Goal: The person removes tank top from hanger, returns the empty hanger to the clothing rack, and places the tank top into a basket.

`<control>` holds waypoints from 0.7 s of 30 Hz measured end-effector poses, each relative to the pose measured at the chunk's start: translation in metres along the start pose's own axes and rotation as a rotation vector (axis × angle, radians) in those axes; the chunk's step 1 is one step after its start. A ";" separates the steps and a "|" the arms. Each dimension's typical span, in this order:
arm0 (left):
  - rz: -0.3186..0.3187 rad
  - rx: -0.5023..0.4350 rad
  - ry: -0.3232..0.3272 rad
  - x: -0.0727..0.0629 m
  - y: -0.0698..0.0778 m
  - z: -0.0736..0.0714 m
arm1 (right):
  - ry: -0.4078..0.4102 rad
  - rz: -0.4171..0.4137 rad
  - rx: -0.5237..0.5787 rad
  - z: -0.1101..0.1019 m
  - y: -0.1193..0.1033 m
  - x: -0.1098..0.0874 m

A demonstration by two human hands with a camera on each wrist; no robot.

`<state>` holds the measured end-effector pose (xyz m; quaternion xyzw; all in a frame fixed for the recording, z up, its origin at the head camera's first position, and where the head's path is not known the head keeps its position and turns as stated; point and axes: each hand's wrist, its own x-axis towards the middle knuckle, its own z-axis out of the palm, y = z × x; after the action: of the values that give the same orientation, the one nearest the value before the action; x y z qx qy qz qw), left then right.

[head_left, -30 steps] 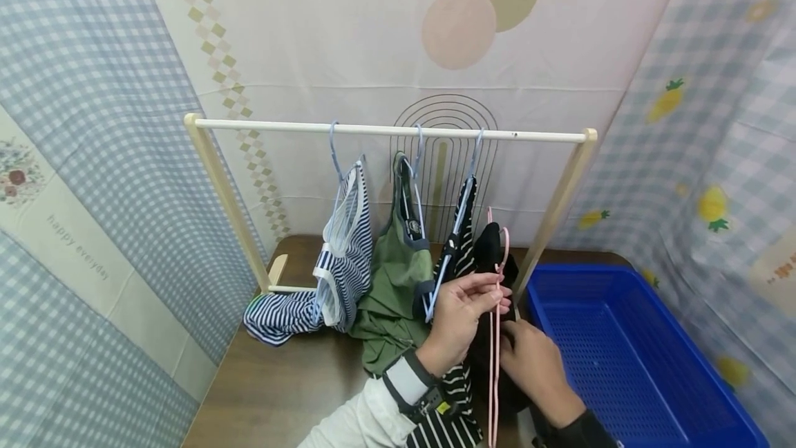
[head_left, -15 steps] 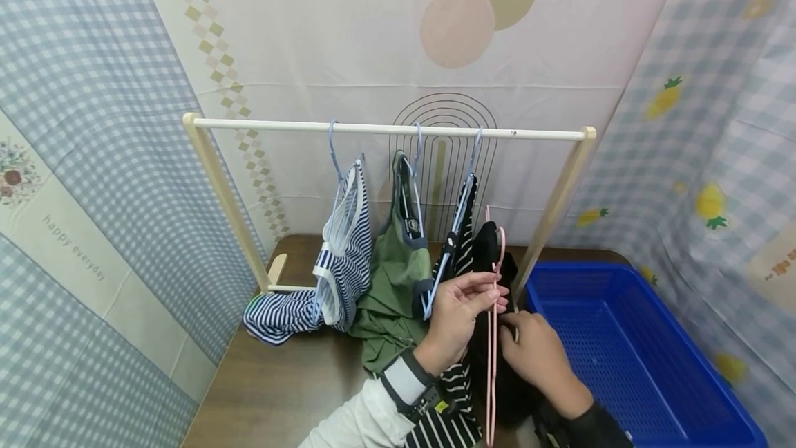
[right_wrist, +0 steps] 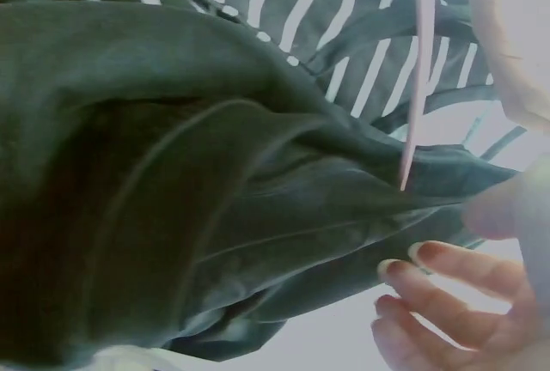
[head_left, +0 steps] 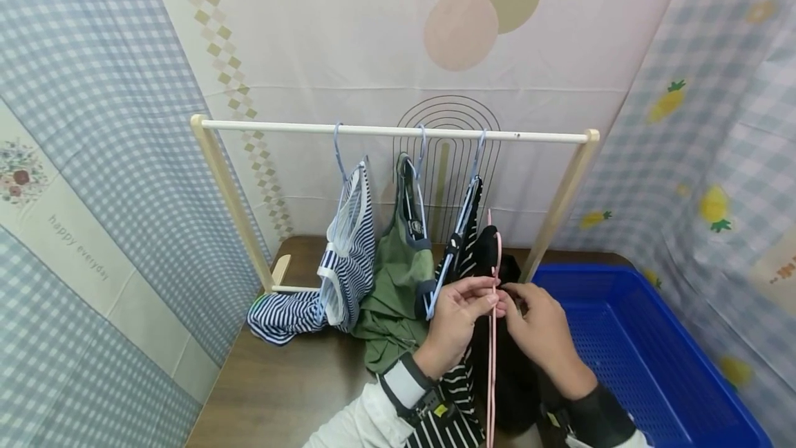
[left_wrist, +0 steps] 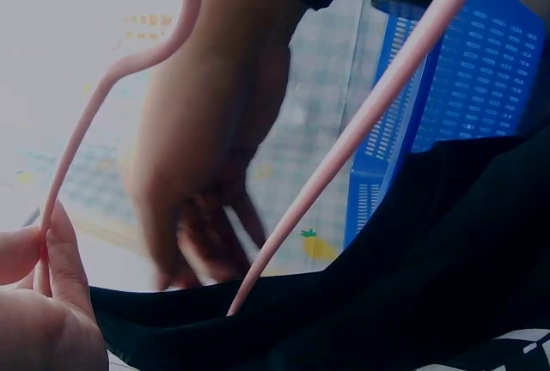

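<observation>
My left hand (head_left: 463, 310) pinches a pink clothes hanger (head_left: 492, 372) just below its hook. In the left wrist view, one arm of the hanger (left_wrist: 344, 148) runs down into the neckline of a black garment (left_wrist: 404, 276). That garment hangs below the hands in the head view, and its cut is unclear. My right hand (head_left: 541, 320) is at the garment's upper edge, its fingertips close to the left fingertips. In the right wrist view the right fingers (right_wrist: 447, 289) are loosely bent and spread, with the thumb by the cloth edge.
A white-railed wooden rack (head_left: 385, 130) holds a striped blue-white garment (head_left: 351, 261), a green top (head_left: 398, 282) and a black-white striped garment (head_left: 457, 386) on blue hangers. To the right stands a blue plastic basket (head_left: 659, 344). Brown tabletop (head_left: 273, 386) shows at the left.
My right hand has moved up along the black garment toward the left fingertips. The left hand keeps its pinch on the pink hanger, almost in place.
</observation>
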<state>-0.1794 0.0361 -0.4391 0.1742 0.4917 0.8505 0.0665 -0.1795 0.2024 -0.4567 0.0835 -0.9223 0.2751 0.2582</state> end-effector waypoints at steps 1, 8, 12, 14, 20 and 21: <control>-0.001 0.001 0.000 0.000 0.000 0.000 | 0.022 -0.014 0.011 -0.001 -0.002 0.002; -0.004 0.017 -0.011 -0.001 0.000 0.002 | 0.055 -0.066 0.039 -0.005 -0.012 0.015; -0.001 0.010 -0.019 -0.002 -0.001 0.003 | 0.088 -0.092 0.026 -0.004 -0.016 0.020; 0.005 0.008 -0.016 -0.003 -0.001 0.003 | 0.111 -0.096 0.023 -0.004 -0.017 0.021; 0.019 -0.024 -0.027 -0.002 -0.003 0.004 | 0.131 -0.075 0.013 -0.002 -0.018 0.022; 0.020 -0.028 -0.031 -0.002 -0.004 0.004 | 0.131 -0.070 0.013 -0.002 -0.018 0.022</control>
<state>-0.1769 0.0405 -0.4412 0.1915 0.4768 0.8552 0.0681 -0.1920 0.1883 -0.4354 0.0993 -0.8981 0.2767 0.3270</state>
